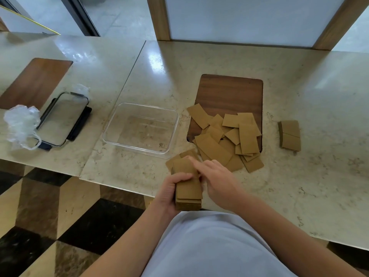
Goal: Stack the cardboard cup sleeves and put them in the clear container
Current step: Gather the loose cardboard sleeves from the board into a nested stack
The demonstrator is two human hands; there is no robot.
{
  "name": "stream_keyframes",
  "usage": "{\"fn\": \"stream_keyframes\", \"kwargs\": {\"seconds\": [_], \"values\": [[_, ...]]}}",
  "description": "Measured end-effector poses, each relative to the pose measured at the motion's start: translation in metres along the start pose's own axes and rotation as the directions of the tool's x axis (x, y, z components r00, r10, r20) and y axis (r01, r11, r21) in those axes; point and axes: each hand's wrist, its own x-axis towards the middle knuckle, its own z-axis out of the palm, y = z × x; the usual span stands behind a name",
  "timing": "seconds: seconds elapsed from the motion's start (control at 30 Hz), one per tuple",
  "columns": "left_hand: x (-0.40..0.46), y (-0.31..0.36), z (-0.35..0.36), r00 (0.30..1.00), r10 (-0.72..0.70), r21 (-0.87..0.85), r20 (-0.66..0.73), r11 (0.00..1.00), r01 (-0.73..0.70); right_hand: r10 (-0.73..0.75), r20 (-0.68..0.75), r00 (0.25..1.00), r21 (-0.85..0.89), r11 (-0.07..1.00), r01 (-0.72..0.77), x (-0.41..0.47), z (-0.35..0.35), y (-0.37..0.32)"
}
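Now the left grip [171,188] clasps the sleeve stack [188,186]; the right grip [217,176] rests flat-fingered on it.

This looks like a café or hotel service counter. The long polished marble surface [219,62] has dark wooden panels [231,92] set flush into it, and the floor [60,206] below is laid in a black, tan and brown cube pattern. Loose cardboard cup sleeves [225,140] near the middle point to coffee service.
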Motion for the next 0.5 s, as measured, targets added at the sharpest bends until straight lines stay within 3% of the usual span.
{"fn": "stream_keyframes", "kwargs": {"seconds": [0.07, 0.13, 0.2, 0.3, 0.5], "values": [[-0.002, 0.001, -0.007, 0.997, 0.079, -0.084, 0.011, 0.993, -0.078, 0.221, -0.024, 0.975, 0.222, 0.952, -0.211, 0.007, 0.002, 0.010], [-0.005, 0.001, -0.015, 0.991, 0.130, -0.176, 0.025, 0.977, -0.124, 0.362, -0.043, 0.931, 0.191, 0.918, -0.349, 0.016, 0.007, 0.024], [-0.009, 0.001, -0.021, 0.990, 0.138, -0.195, 0.008, 0.972, -0.134, 0.430, 0.037, 0.902, 0.102, 0.896, -0.432, 0.028, 0.016, 0.031], [-0.015, -0.001, -0.029, 0.986, 0.132, -0.183, -0.103, 0.972, -0.149, 0.453, 0.121, 0.883, -0.011, 0.890, -0.455, 0.048, 0.036, 0.023], [-0.021, 0.003, -0.038, 0.952, 0.121, -0.297, -0.281, 0.932, -0.206, 0.369, 0.062, 0.927, -0.339, 0.881, -0.328, 0.067, 0.073, 0.003]]}}
